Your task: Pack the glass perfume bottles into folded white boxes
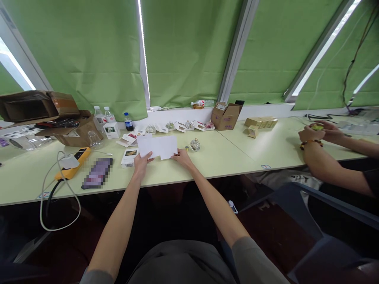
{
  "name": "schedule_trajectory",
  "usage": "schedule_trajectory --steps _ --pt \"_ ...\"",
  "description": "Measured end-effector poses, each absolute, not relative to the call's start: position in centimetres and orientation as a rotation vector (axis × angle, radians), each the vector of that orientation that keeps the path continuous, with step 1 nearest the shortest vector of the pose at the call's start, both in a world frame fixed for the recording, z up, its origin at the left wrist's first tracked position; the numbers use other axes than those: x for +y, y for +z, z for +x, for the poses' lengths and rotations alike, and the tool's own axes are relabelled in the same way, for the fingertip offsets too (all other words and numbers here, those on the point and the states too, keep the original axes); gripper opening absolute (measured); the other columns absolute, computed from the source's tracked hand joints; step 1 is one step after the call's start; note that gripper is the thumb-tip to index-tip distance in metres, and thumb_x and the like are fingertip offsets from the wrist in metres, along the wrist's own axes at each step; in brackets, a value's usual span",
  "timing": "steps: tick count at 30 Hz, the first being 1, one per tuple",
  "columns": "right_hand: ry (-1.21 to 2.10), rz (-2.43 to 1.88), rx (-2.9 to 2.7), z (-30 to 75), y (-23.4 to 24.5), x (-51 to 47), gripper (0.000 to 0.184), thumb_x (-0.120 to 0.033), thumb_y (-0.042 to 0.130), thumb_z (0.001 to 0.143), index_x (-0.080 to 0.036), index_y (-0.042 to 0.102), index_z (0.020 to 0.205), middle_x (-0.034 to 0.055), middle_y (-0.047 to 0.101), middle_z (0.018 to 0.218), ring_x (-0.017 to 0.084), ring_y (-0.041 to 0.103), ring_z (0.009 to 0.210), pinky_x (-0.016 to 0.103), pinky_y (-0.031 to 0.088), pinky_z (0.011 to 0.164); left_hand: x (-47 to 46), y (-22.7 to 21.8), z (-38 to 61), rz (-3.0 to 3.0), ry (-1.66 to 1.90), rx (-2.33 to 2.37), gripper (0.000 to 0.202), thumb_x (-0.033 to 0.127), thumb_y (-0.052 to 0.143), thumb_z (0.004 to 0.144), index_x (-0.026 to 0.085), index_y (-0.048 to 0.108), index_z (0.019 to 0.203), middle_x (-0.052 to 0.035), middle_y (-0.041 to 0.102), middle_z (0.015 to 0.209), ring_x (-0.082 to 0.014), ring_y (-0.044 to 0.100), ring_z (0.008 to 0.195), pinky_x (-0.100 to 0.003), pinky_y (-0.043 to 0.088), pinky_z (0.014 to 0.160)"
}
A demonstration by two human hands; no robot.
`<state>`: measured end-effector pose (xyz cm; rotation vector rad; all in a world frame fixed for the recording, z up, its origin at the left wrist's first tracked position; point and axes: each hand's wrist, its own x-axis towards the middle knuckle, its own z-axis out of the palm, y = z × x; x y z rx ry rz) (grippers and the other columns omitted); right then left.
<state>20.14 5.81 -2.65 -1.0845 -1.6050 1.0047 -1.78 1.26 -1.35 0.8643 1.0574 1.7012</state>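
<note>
Both my hands hold up a blank white cardboard sheet (160, 146) with notched edges, spread flat above the table. My left hand (141, 163) pinches its lower left part, thumb in front. At the lower right corner, my right hand (182, 157) grips the same sheet. Just right of it stands a small round glass bottle (195, 145). A printed white box (129, 158) lies beside my left hand, partly behind it. Behind the sheet runs a row of opened white cartons (180, 126) with glass bottles (169, 126) among them.
A phone (97, 172), a yellow power strip (73, 163) and a looping white cable lie at left, near cardboard boxes (71, 128). A brown carton (226, 116) and gold boxes (262, 122) stand toward the right. Another person's hands (318, 132) hold something greenish at far right.
</note>
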Motion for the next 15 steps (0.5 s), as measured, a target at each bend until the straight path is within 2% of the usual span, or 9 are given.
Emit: schedule_trajectory --steps 4,8,11,15 --pt "0.960 -1.161 -1.612 20.14 -2.59 5.71 0.019 -0.027 0.067 0.058 -0.014 0.058 0.069 0.0004 0.059 0.065 0.014 0.050 0.062 0.025 0.038 0.056 1.22 -1.26 -1.86 0.858 1.679 1.049 0.034 0.021 0.080 0.064 0.013 0.067 0.095 -0.0114 0.065 0.114 -0.0257 0.063 0.103 -0.039 0.060 0.079" --pt "1.054 -1.060 -1.582 20.14 -2.42 5.58 0.025 -0.028 0.068 0.060 -0.014 0.063 0.080 0.0048 0.065 0.077 0.018 0.057 0.072 0.027 0.043 0.062 1.28 -1.32 -1.91 0.851 1.683 1.044 0.033 0.024 0.079 0.067 0.014 0.067 0.096 -0.0110 0.065 0.115 -0.0249 0.063 0.103 -0.038 0.061 0.077" --pt "1.106 -0.967 -1.499 20.21 -2.17 5.53 0.027 -0.035 0.066 0.066 -0.015 0.064 0.084 0.0063 0.067 0.082 0.018 0.058 0.074 0.029 0.046 0.067 1.30 -1.37 -1.92 0.844 1.684 1.051 0.032 0.023 0.079 0.066 0.014 0.068 0.094 -0.0109 0.066 0.113 -0.0243 0.063 0.102 -0.038 0.060 0.079" --pt "1.133 -0.963 -1.399 20.32 -1.98 5.78 0.027 -0.043 0.065 0.067 -0.017 0.060 0.069 0.0045 0.065 0.077 0.017 0.058 0.075 0.029 0.048 0.072 1.33 -1.39 -1.99 0.804 1.698 1.037 0.030 0.023 0.079 0.066 0.014 0.067 0.093 -0.0103 0.066 0.112 -0.0233 0.064 0.101 -0.037 0.059 0.081"
